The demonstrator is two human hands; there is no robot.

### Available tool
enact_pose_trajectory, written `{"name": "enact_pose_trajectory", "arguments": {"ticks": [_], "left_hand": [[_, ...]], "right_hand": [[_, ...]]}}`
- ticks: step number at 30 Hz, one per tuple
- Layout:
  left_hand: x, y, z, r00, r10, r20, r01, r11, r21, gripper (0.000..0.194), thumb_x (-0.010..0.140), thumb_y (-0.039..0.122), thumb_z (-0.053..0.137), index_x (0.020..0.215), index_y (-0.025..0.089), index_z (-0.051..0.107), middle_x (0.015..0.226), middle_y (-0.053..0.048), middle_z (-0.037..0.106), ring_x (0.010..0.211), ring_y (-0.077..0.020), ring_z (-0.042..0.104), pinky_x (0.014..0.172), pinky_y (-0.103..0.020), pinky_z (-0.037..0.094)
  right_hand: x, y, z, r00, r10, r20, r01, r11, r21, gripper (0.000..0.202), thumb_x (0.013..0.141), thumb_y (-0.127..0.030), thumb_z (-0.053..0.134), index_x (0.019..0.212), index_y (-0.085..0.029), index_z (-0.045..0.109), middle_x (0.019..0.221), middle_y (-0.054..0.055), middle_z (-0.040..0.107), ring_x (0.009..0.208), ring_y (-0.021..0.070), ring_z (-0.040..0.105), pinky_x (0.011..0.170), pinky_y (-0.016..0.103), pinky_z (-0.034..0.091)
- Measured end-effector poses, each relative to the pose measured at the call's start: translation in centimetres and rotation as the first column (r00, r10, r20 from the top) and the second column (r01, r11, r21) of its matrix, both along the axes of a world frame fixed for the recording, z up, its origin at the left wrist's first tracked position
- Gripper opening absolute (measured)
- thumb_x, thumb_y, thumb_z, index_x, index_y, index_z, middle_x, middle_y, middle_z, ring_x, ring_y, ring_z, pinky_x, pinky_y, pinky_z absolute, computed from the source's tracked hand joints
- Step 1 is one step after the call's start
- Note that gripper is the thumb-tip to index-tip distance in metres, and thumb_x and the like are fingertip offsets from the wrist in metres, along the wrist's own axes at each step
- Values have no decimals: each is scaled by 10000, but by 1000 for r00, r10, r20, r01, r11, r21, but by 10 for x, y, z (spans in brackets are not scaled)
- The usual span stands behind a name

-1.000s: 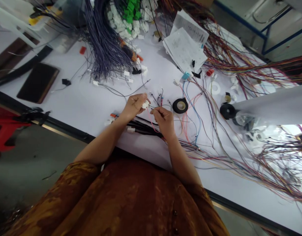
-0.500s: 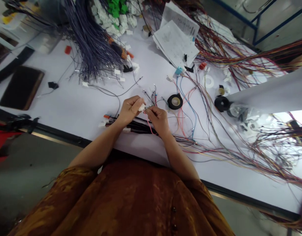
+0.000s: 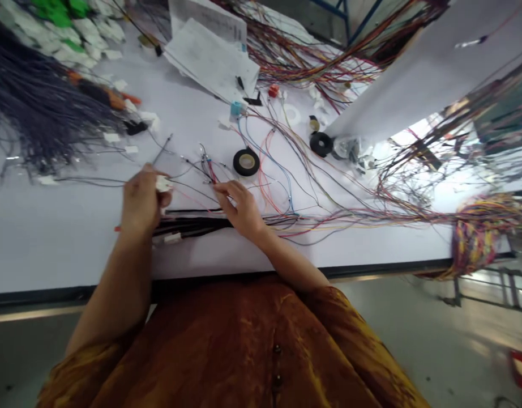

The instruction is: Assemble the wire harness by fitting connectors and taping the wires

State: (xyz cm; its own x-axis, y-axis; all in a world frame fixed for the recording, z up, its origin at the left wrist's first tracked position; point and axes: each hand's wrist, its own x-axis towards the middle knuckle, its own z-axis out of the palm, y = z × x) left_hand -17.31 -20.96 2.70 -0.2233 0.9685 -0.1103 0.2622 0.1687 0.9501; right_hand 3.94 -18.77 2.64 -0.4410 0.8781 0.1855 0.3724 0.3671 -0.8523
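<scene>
1. The left hand (image 3: 141, 195) is clamping a white connector (image 3: 163, 184) between thumb and fingers, leaving one side facing the right hand (image 3: 239, 209), probably for easy access.
2. A pink wire (image 3: 191, 198) is trailing from near the connector.
3. The right fingertips are lying close together at loose wire ends (image 3: 208, 164); whether they are pinching one, I cannot tell.
4. Those ends are fanning outward, seemingly placed within reach, beside a black tape roll (image 3: 246, 162).
5. A black-sleeved bundle (image 3: 197, 224) is running beneath, near the dark table edge (image 3: 371, 269), which is limiting bodyward movement.
6. White tabletop (image 3: 44, 238) is showing leftward; spread wires (image 3: 354, 212) are crowding rightward.
</scene>
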Motion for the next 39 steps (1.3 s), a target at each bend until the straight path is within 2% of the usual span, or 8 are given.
{"name": "enact_pose_trajectory", "arguments": {"ticks": [4,9,12,14,17,23,33,39], "left_hand": [[-22,-7,3,832,168,-529,-287,946,-151,411,874,595,392,665,253,483,600,-24,564,655,-238,561,629,-399,460],[-14,-12,14,591,68,-804,-175,984,-46,362,900,543,388,908,243,590,1082,-132,636,1108,-390,546,900,-597,453],[32,-14,28,692,92,-716,40,985,166,247,898,421,488,972,210,592,1059,-109,649,1077,-298,567,968,-491,459],[77,-16,32,767,-209,-606,373,915,156,196,919,372,500,945,204,596,990,-80,661,973,-237,595,912,-401,489],[142,-18,24,610,-511,-605,659,752,29,165,913,319,546,959,175,612,1023,-109,656,999,-255,598,894,-396,484],[184,-9,1,338,-577,-743,725,663,-185,122,869,240,639,941,141,644,1004,-128,646,996,-292,595,841,-398,468],[158,-12,-8,522,-597,-609,707,703,-84,213,962,307,473,926,159,623,875,-69,683,827,-207,636,750,-318,460],[136,-6,0,824,-565,-34,566,824,38,231,902,389,555,836,173,604,968,-61,709,856,-164,645,788,-290,488]], "right_hand": [[70,-22,-4,988,-156,2,155,985,77,219,966,-305,482,1069,-189,637,1072,116,676,1045,191,614,962,346,471],[156,-43,-13,911,-384,148,364,920,145,225,930,-255,496,1080,-184,649,1080,123,684,1042,226,612,949,393,477],[185,-46,-16,888,-329,321,291,943,161,320,879,-218,554,1182,-165,638,1202,139,665,1134,255,572,1013,414,434],[193,-46,-15,860,-278,428,230,960,162,378,864,-214,583,1235,-159,629,1259,136,650,1165,273,551,1025,422,409],[194,-45,-8,776,-248,580,186,969,165,379,874,-225,590,1243,-154,639,1183,131,677,1107,299,558,983,446,396],[187,-39,1,744,-203,636,139,979,150,330,897,-208,553,1202,-141,658,1093,135,665,1031,295,568,922,426,415],[192,-16,-26,908,-125,399,73,987,142,181,893,-249,585,1011,-195,711,908,77,626,917,239,563,866,378,448],[194,-13,-31,948,-183,262,164,982,93,280,865,-218,585,1136,-193,654,934,69,635,855,197,569,816,346,482]]}}
